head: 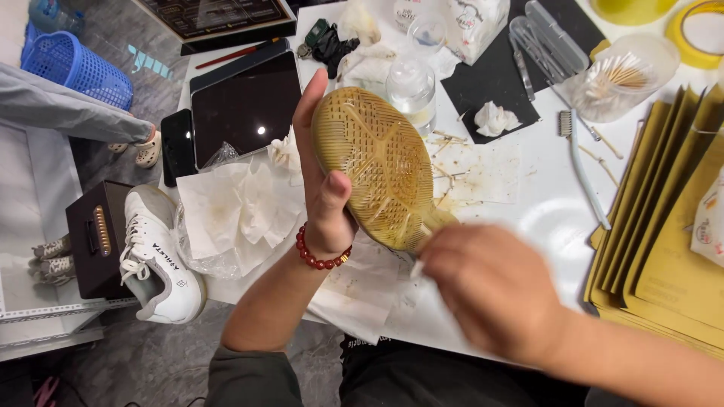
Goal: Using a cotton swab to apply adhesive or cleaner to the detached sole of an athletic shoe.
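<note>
Mid-frame, the left hand (326, 188) grips the shoe (381, 177) sole-up, exposing its grooves. The blurred right hand (490, 290) seems closed on a small white thing at the heel.

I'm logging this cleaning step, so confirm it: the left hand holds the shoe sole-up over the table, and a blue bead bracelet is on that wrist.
One detail is wrong. The head view shows the bracelet is red, not blue. The left hand does hold the shoe sole-up over the table.
</note>
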